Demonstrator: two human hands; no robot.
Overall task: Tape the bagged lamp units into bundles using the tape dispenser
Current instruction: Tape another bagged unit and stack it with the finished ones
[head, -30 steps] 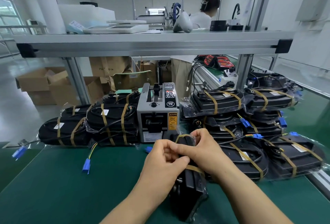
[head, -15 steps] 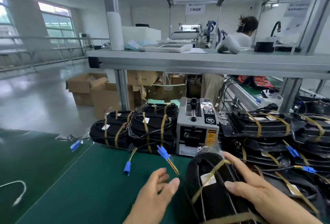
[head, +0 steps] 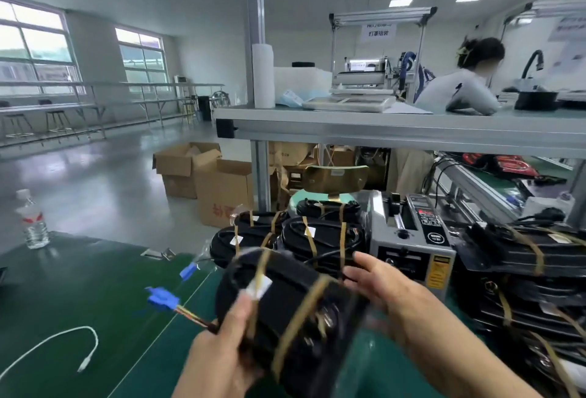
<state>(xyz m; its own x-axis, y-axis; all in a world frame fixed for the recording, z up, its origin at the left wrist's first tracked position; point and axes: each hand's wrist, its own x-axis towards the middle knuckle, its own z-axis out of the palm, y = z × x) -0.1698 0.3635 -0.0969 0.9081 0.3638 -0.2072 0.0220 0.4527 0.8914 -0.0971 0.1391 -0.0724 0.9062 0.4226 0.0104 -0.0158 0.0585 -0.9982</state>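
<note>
A black bagged lamp bundle wrapped with two tan tape bands hangs above the green table, blurred by motion. My left hand grips its near left side with the thumb on top. My right hand holds its right end, fingers spread along it. A blue connector on coloured wires trails from the bundle's left. The grey tape dispenser stands just behind the bundle. Taped bundles are stacked to its left, and more taped bundles pile up to its right.
A water bottle stands at the far left of the green table. A white cable lies near the front left. Cardboard boxes sit on the floor behind. Another person works beyond the metal shelf.
The bundle has been lifted and carried left, towards the stack left of the dispenser. My left hand, free half a second ago, now grips it. The view has swung left.
</note>
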